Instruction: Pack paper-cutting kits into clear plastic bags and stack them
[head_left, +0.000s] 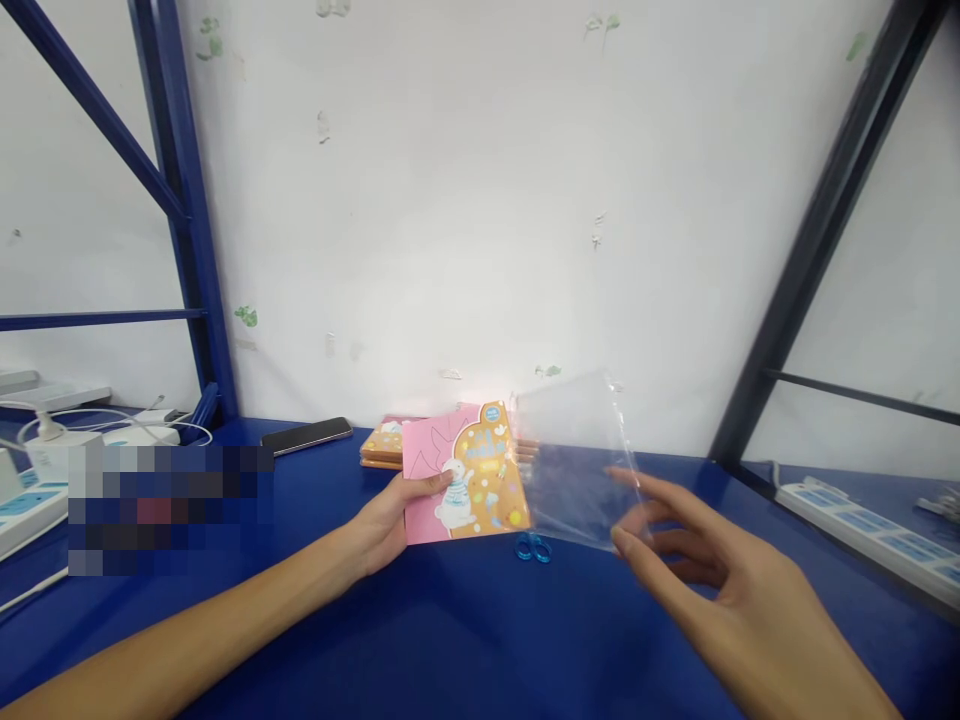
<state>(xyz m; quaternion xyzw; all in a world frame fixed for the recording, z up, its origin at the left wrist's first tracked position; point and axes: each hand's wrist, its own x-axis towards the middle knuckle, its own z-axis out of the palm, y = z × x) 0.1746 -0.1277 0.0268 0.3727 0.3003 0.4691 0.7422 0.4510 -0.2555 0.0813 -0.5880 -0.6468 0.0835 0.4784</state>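
Nearest the camera, the person's right hand [720, 570] reaches in with curved, parted fingers [637, 490], their tips at the lower edge of a clear, crinkled plastic bag [574, 460]; whether they pinch it cannot be told. The bag's far edge overlaps a square picture booklet with a pink and orange cover [469, 480], which lies outside the bag. The left hand [386, 525] grips the booklet's near edge, thumb on top and fingers beneath. Its cover shows a white rabbit in a striped top; the title is too small to read. Translucent blue plastic rings [533, 548] lie on the blue tabletop [450, 640] below the bag. Farther off sit a stack of orange booklets [382, 447] and a black smartphone [306, 436], against a white wall [450, 200].
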